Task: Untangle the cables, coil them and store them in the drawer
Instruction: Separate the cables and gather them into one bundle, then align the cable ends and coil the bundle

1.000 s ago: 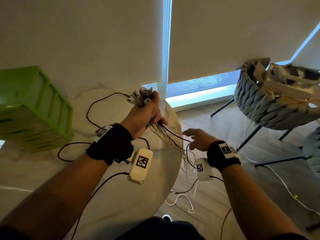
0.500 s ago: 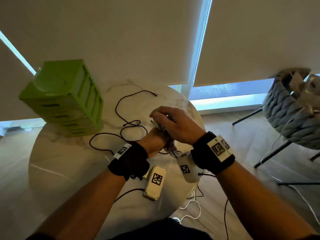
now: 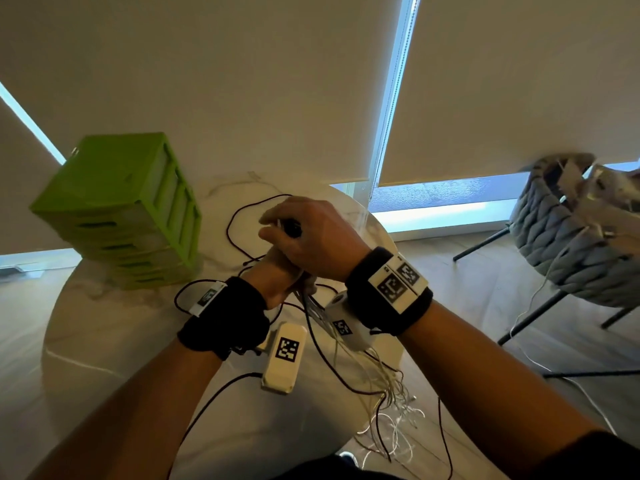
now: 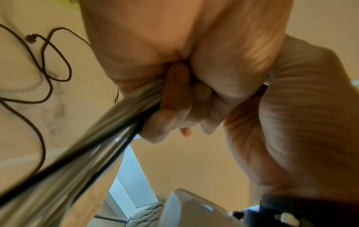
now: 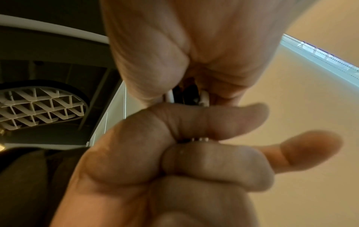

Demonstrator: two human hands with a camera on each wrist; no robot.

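Note:
My left hand [image 3: 280, 268] grips a bundle of white, grey and black cables [image 3: 388, 389] in a fist above the round marble table [image 3: 121, 323]. The left wrist view shows the fist [image 4: 174, 122] closed round the bundle [image 4: 108, 135]. My right hand [image 3: 298, 230] sits on top of the left fist, its fingers curled over the bundle's plug ends; white plug tips [image 5: 202, 139] show between those fingers. The strands hang down past the table's near edge. A loose black cable [image 3: 230, 230] lies looped on the table. The green drawer unit [image 3: 138, 209] stands at the left, its drawers closed.
A grey woven chair [image 3: 561, 244] with pale clutter on it stands on the wooden floor to the right. A thin white cable [image 3: 519, 320] trails from the chair across the floor. Roller blinds cover the window behind the table.
My right hand, open and low to the right a second ago, has come up and closed over the top of the bundle. My left hand has lowered the bundle. The view has turned left.

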